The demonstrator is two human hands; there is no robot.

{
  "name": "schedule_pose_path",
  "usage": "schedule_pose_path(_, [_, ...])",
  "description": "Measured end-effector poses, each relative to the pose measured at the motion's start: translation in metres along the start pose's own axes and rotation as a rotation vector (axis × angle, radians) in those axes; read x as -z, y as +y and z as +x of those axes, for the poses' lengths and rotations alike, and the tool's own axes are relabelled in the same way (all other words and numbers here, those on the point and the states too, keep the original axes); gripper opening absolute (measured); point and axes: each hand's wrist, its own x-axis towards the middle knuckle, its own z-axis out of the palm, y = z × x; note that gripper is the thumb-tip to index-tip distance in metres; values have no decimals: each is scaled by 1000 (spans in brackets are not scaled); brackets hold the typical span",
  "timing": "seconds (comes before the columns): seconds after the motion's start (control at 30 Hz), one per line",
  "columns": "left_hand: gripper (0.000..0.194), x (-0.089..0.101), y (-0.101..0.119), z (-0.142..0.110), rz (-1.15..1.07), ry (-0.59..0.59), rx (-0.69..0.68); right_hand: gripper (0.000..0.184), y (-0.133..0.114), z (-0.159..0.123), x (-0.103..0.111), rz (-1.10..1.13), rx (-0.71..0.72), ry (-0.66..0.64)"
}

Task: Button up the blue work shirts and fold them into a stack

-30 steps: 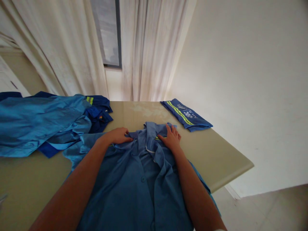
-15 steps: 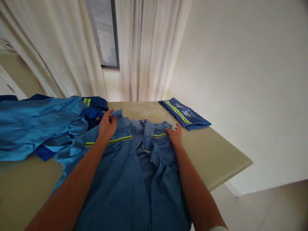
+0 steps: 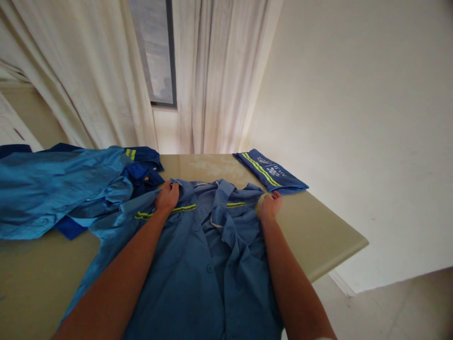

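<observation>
A blue work shirt [image 3: 184, 278] lies spread out in front of me, its collar at the far end and its buttoned front partly open. Yellow-green stripes cross its chest. My left hand [image 3: 167, 196] is closed on the cloth at the shirt's left shoulder. At the opposite shoulder, my right hand [image 3: 271, 206] is beside the shirt's edge, its fingers loosely curved and partly apart; I see no cloth between them.
More blue garments [image 3: 63, 184] are heaped on the left of the table [image 3: 329, 236]. A folded dark blue garment [image 3: 272, 172] with stripes and white print lies at the far right corner. Curtains [image 3: 198, 71] hang behind, and a white wall [image 3: 371, 118] stands to the right.
My right hand has shifted right, off the shirt's shoulder to its edge. My left hand has moved slightly right and nearer, and the raised cloth at that shoulder now lies flatter.
</observation>
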Motion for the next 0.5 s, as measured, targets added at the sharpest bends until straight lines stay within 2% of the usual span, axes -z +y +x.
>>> schedule_pose_path(0.07, [42,-3,1,-4,13,-19,4,53,-10,-7,2,32,-5,88])
schedule_pose_path(0.13, [45,-3,0,-7,2,-44,-47,47,-27,-15,-1,111,63,87])
schedule_pose_path(0.23, [44,-3,-4,-7,-55,-62,-128,50,-55,-23,-21,150,183,-138])
schedule_pose_path(0.33, [37,-2,-7,-3,-90,-86,-131,60,-77,-22,-53,-70,189,-455])
schedule_pose_path(0.43, [33,-2,-9,0,-107,-71,-135,44,-95,-14,-83,-195,253,-704])
schedule_pose_path(0.5, [33,-2,-11,1,-126,-26,-156,31,-106,-11,-97,-159,314,-749])
